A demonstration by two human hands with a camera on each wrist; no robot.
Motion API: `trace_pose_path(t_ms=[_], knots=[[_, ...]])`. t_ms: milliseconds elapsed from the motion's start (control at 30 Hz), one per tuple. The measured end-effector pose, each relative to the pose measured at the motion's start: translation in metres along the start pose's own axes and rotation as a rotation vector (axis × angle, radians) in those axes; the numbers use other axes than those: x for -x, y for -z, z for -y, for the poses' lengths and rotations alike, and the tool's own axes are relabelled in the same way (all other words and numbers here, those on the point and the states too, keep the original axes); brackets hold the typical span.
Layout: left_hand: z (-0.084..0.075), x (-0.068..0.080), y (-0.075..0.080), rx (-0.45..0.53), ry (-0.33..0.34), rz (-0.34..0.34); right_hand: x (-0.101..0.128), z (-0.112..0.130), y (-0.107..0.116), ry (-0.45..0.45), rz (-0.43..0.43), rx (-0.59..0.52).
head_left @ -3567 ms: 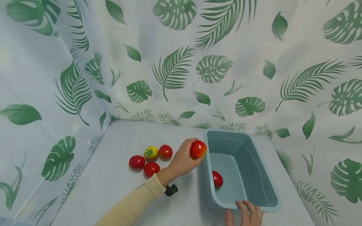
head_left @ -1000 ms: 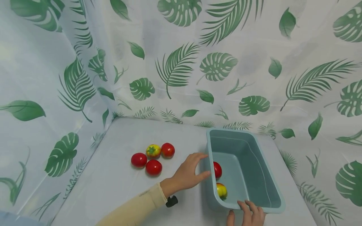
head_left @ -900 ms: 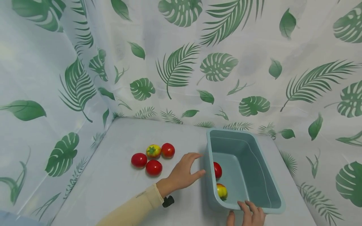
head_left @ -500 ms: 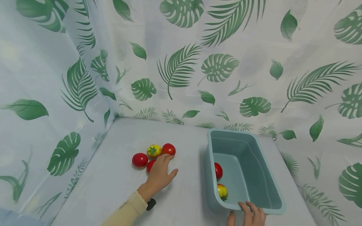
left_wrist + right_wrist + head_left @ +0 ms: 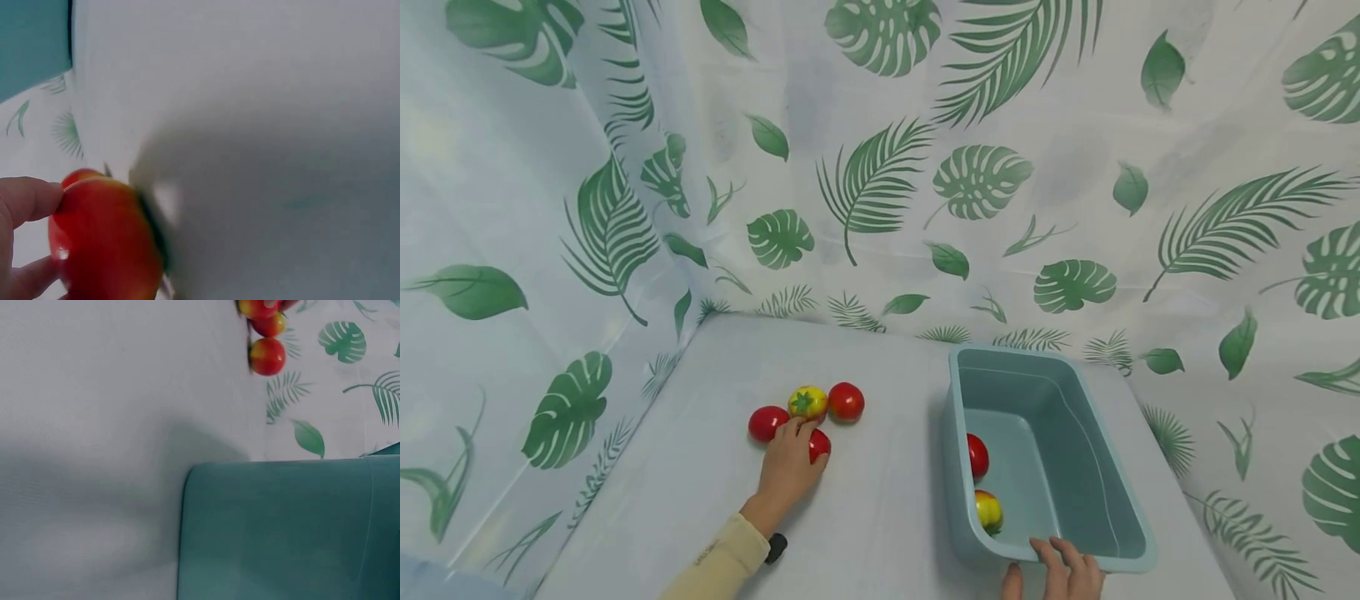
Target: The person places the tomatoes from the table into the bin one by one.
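Observation:
In the head view my left hand (image 5: 786, 475) reaches over a red tomato (image 5: 818, 447), its fingers and thumb curled round the sides. The left wrist view shows this tomato (image 5: 106, 240) close up, with fingertips (image 5: 37, 199) against its skin. Just behind it on the table are a red tomato (image 5: 767, 423), a yellow one with a green calyx (image 5: 808, 402) and another red one (image 5: 846, 402). My right hand (image 5: 1067, 575) grips the near rim of a blue-green plastic bin (image 5: 964, 492), fingers over the edge and thumb outside. That hand is outside the right wrist view.
Inside the bin, along its left wall, lie a red tomato (image 5: 977, 456) and a red-yellow one (image 5: 988, 511). A pale cloth covers the table (image 5: 887, 500). Leaf-printed curtains (image 5: 895, 183) rise behind and to the left.
The left hand let the red-yellow tomato go into the bin, then moved left from the bin to the group and took hold of the front red tomato. The right hand stays on the rim.

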State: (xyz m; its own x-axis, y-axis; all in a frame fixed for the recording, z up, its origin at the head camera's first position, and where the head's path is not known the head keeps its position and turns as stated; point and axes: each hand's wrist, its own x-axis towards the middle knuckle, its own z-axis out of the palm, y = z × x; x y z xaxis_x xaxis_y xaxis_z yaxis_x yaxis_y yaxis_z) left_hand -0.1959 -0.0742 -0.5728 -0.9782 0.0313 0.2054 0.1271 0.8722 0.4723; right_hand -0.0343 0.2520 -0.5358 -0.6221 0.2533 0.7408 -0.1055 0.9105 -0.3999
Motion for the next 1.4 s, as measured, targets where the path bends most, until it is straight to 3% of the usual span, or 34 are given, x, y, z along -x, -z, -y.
trace_pose_path(t_ms=[367, 733, 967, 1167, 1400], knots=[[0.003, 0.007, -0.011, 0.031, 0.012, -0.006, 0.000, 0.001, 0.000, -0.004, 0.004, -0.016], [0.001, 0.009, -0.012, 0.061, 0.029, -0.003, -0.001, -0.003, -0.002, 0.058, -0.048, -0.032], [0.000, 0.009, -0.012, 0.117, 0.026, -0.052, 0.000, -0.002, 0.000, 0.038, -0.032, -0.012], [-0.010, 0.008, -0.009, 0.161, 0.019, -0.127, 0.000, -0.001, 0.002, 0.028, -0.019, -0.006], [-0.020, 0.002, 0.002, 0.213, 0.020, -0.107, 0.000, -0.001, 0.003, 0.038, -0.010, -0.010]])
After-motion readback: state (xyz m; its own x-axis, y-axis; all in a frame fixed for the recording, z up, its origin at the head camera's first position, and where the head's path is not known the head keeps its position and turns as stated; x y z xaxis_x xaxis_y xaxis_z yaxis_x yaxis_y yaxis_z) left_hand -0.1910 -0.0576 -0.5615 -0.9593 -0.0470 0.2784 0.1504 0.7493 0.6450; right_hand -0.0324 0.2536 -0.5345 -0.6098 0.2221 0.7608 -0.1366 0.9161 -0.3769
